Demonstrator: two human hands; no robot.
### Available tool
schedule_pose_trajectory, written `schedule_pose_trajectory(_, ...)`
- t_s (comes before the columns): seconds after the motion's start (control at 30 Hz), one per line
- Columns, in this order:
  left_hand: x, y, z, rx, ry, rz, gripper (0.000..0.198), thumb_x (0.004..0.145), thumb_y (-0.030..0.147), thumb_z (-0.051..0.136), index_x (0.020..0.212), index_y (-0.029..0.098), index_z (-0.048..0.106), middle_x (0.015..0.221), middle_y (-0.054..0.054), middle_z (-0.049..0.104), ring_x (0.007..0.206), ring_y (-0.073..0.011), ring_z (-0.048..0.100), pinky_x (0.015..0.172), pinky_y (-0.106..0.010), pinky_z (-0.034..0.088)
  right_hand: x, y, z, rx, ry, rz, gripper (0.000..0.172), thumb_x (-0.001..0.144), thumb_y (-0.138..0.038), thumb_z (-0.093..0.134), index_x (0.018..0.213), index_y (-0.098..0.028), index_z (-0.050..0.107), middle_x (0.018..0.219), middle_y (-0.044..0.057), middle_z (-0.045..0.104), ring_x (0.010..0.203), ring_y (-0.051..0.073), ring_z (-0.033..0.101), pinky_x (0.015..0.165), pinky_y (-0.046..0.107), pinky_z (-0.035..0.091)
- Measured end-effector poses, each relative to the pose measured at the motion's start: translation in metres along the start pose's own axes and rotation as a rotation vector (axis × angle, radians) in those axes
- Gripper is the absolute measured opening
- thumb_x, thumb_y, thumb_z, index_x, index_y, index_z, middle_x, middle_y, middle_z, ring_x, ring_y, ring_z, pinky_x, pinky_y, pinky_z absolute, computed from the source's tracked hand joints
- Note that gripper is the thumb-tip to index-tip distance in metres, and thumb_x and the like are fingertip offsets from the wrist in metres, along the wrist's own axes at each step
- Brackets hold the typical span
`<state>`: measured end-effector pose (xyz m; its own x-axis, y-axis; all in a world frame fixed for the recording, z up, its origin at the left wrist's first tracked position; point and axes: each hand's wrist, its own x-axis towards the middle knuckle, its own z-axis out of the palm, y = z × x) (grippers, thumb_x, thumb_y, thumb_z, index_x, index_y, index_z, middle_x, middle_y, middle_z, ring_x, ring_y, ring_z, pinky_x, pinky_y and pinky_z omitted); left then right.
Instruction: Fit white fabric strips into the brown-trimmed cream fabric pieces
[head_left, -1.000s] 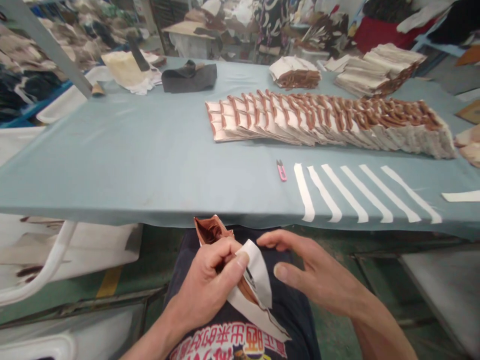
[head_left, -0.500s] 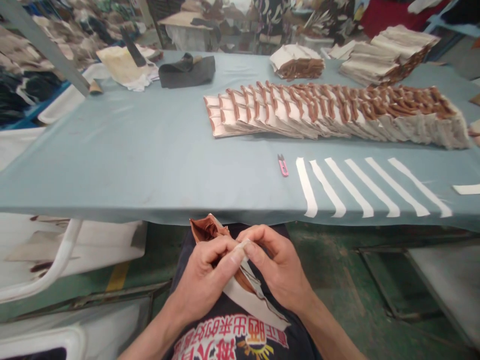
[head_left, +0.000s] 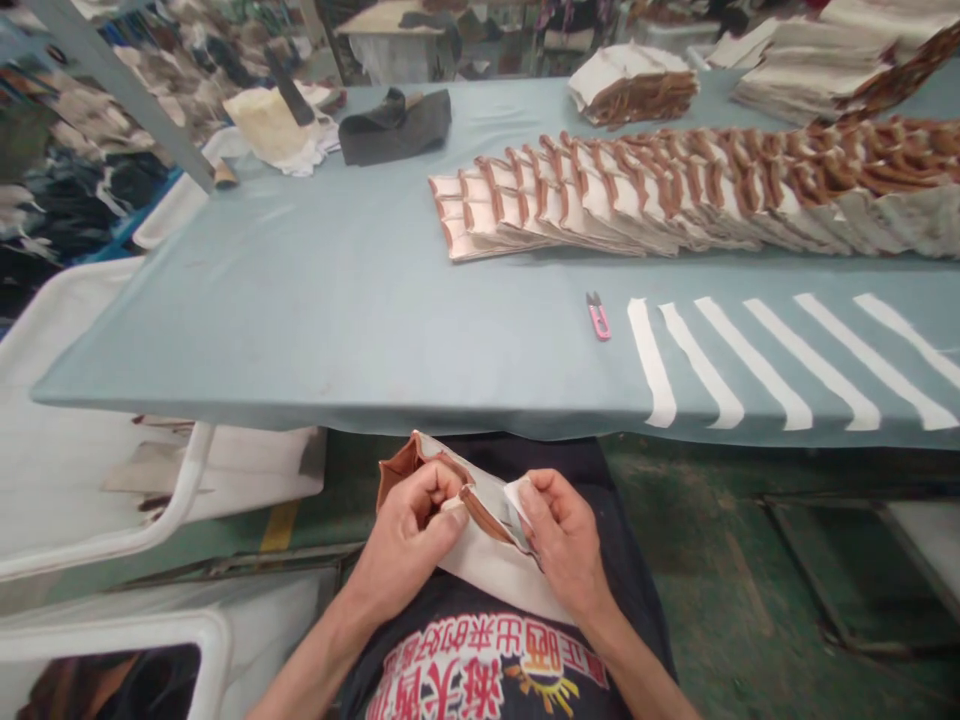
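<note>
Over my lap lies a sewn piece of off-white fabric point(head_left: 487, 570) with brown lining, its brown open end pointing up and to the left. My left hand point(head_left: 412, 525) is closed on its upper edge, thumb against the curled fingers beside a brown fold point(head_left: 484, 515). A small white strip point(head_left: 517, 497) is pinched between the thumb and fingers of my right hand point(head_left: 566, 545), at the right side of the piece. My fingers hide part of the strip and of the fabric edge.
On the blue-covered table point(head_left: 300, 330) lie pink thread snips point(head_left: 598, 318) and several white strips point(head_left: 651, 365). Behind them runs a long row of overlapping brown-and-white pieces point(head_left: 600, 205). Dark folded fabric point(head_left: 397, 130) lies farther back. White bins point(head_left: 202, 470) stand at the left.
My hands were together at the fabric edge; now they are apart, the right one drawn rightwards with the white strip. The view has shifted slightly left.
</note>
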<state>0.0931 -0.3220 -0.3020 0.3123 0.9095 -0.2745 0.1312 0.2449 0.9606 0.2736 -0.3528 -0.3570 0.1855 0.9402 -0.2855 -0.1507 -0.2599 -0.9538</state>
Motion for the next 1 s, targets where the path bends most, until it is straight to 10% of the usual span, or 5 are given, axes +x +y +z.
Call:
schedule_pose_trajectory(0.43, -0.005, -0.006, -0.006, 0.256, -0.043, 0.239, 0.041, 0.103, 0.042, 0.046, 0.077, 0.016, 0.062, 0.066, 0.001, 0.057, 0.057, -0.0128, 0.048, 0.059, -0.025, 0.037, -0.02, -0.054, 0.004, -0.203, -0.216, -0.094, 0.026, 0.096, -0.04, 0.062, 0.083, -0.019, 0.065, 0.071, 0.0, 0.068, 0.061, 0.013, 0.058, 0.056, 0.022, 0.046)
schedule_pose_trajectory(1.0, 0.013, 0.019, 0.008, -0.183, -0.123, 0.161, 0.026, 0.097, 0.032, 0.056, 0.093, 0.016, 0.076, 0.094, -0.006, 0.073, 0.077, -0.0178, 0.058, 0.068, -0.027, 0.044, -0.017, -0.092, 0.01, -0.491, 0.029, -0.537, 0.012, 0.094, -0.017, 0.064, 0.084, -0.023, 0.069, 0.076, -0.002, 0.066, 0.061, 0.012, 0.054, 0.057, 0.026, 0.042)
